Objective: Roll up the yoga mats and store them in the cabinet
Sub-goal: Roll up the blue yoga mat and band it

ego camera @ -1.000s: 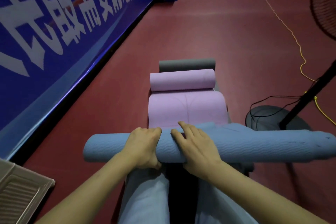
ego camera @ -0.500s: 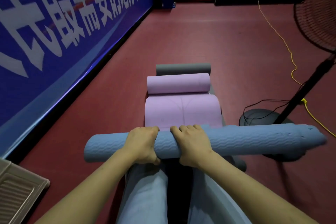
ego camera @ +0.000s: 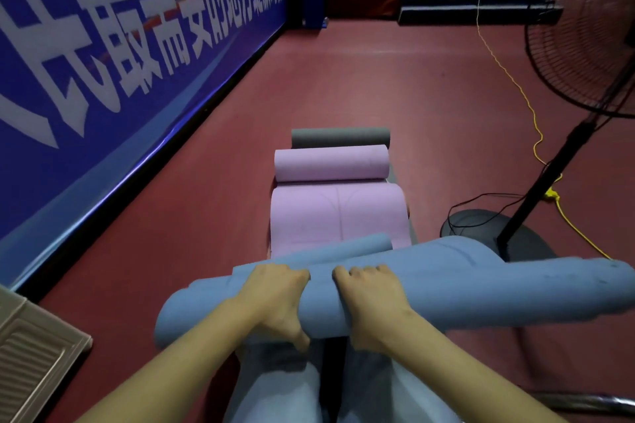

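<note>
A rolled blue yoga mat (ego camera: 481,285) lies crosswise in front of me, above my knees. My left hand (ego camera: 278,302) grips it left of centre, fingers curled over the top and thumb below. My right hand (ego camera: 371,302) grips it just beside, the same way. A loose blue end (ego camera: 343,247) sticks up behind the roll. Beyond it a purple mat (ego camera: 336,216) lies partly unrolled, its far end in a purple roll (ego camera: 330,163). A dark grey rolled mat (ego camera: 340,137) sits behind that. No cabinet is in view.
A blue banner wall (ego camera: 120,62) runs along the left. A standing fan (ego camera: 584,38) with a round base (ego camera: 481,223) and black pole is at right, with a yellow cable (ego camera: 515,96) on the red floor. A beige panel (ego camera: 31,354) lies at lower left.
The blue roll has risen and its right end has swung toward me; a loose blue end now shows behind it. Both hands keep their grip and the view has tilted up.
</note>
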A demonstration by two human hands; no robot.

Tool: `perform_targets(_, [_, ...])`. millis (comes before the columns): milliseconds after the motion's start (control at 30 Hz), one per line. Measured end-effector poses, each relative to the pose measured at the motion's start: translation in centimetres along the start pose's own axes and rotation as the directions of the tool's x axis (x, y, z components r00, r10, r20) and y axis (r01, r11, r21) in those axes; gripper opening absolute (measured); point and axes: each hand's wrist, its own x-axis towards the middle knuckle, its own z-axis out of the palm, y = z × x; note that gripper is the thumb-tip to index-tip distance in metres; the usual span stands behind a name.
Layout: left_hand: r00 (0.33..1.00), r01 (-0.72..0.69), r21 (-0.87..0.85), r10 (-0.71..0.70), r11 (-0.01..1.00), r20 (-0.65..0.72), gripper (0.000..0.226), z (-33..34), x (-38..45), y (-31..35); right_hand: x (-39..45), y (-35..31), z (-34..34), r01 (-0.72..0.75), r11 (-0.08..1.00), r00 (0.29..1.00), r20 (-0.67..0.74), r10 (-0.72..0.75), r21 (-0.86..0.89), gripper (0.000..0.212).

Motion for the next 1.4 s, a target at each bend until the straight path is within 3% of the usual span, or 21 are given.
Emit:
perform_targets(267, [0.989, -0.045, 0.001, 0.044, 0.999, 0.143, 0.082, -1.3, -4.0, 0.6, -4.0, -2.0, -0.9, 0.050, 0.990, 0.990, 0.125, -0.067, 0.130, 0.069])
perform_targets(400, [0.980, -0.042, -0.046, 0.050, 0.998, 0.191, 0.081, -0.5, -4.3, -0.1, -4.2, -2.8, 0.0, 0.080, 0.981, 0.996, 0.032, -0.087, 0.179, 0.068])
perform_targets(567, [0.976, -0.054, -0.151, 0.084, 0.987, 0.200, 0.081, -0.4, -1.9, -1.0, -2.8, -2.8, 2.1, 0.085, 0.992, 0.996, -0.034, -0.082, 0.090, 0.080])
perform_targets(667, [0.990, -0.105, -0.158, 0.118, 0.982, 0.078, 0.080, 0.2, -1.6, -1.2, -1.1, -1.1, 0.0, 0.130, 0.985, 0.973, 0.178, -0.149, 0.110, 0.073])
perform_targets(733, [0.993, -0.118, -0.162, 0.115, 0.980, -0.030, 0.080, 1.1, -1.8, -1.3, 1.1, 1.0, -1.6, 0.105, 0.967, 0.920, 0.348, -0.182, 0.230, 0.073])
perform_targets(833, [0.973, -0.143, -0.100, 0.122, 0.985, -0.196, 0.101, 2.5, -1.7, -1.1, 2.8, 2.3, -2.9, 0.060, 0.961, 0.872, 0.455, -0.182, 0.270, 0.076])
perform_targets(900, [0.969, -0.127, -0.067, 0.110, 0.990, -0.220, 0.094, 2.7, -1.2, -1.0, 2.3, 1.6, -2.3, 0.080, 0.959, 0.912, 0.368, -0.180, 0.271, 0.074])
perform_targets(967, [0.993, -0.099, -0.096, 0.092, 0.990, -0.079, 0.081, 1.4, -0.5, -1.3, 1.2, 0.2, -0.6, 0.124, 0.978, 0.978, 0.148, -0.149, 0.166, 0.075])
perform_targets(1033, [0.995, -0.066, -0.122, 0.074, 0.990, 0.064, 0.082, 0.0, 0.4, -1.9, 0.6, -0.6, 0.0, 0.108, 0.991, 0.994, 0.017, -0.110, 0.075, 0.074])
perform_targets(1067, [0.993, -0.051, -0.154, 0.067, 0.987, 0.099, 0.084, -0.5, 0.7, -2.1, 1.1, -0.5, -0.5, 0.096, 0.991, 0.994, 0.046, -0.100, 0.094, 0.071])
perform_targets(1167, [0.998, -0.011, -0.231, 0.023, 0.973, 0.050, 0.100, -0.8, 0.6, -2.4, 4.0, 1.3, -2.8, 0.104, 0.974, 0.927, 0.334, -0.168, 0.200, 0.068])
perform_targets(1233, [1.000, 0.008, -0.160, -0.005, 0.987, 0.016, 0.123, -0.3, 0.1, -2.3, 6.1, 2.5, -3.7, 0.059, 0.967, 0.883, 0.439, -0.167, 0.249, 0.069])
perform_targets(1267, [1.000, 0.015, -0.110, -0.015, 0.994, 0.000, 0.120, -0.1, 0.1, -2.2, 6.7, 2.7, -3.5, 0.035, 0.958, 0.870, 0.463, -0.170, 0.285, 0.071])
perform_targets(1333, [1.000, 0.017, -0.054, -0.018, 0.998, -0.012, 0.092, -0.2, 0.7, -2.4, 6.4, 2.0, -2.7, 0.011, 0.957, 0.889, 0.435, -0.142, 0.290, 0.073])
perform_targets(1400, [1.000, 0.013, -0.053, -0.011, 0.999, 0.027, 0.080, -1.1, 1.7, -3.3, 4.9, 0.8, -1.6, 0.059, 0.980, 0.964, 0.244, -0.106, 0.193, 0.068])
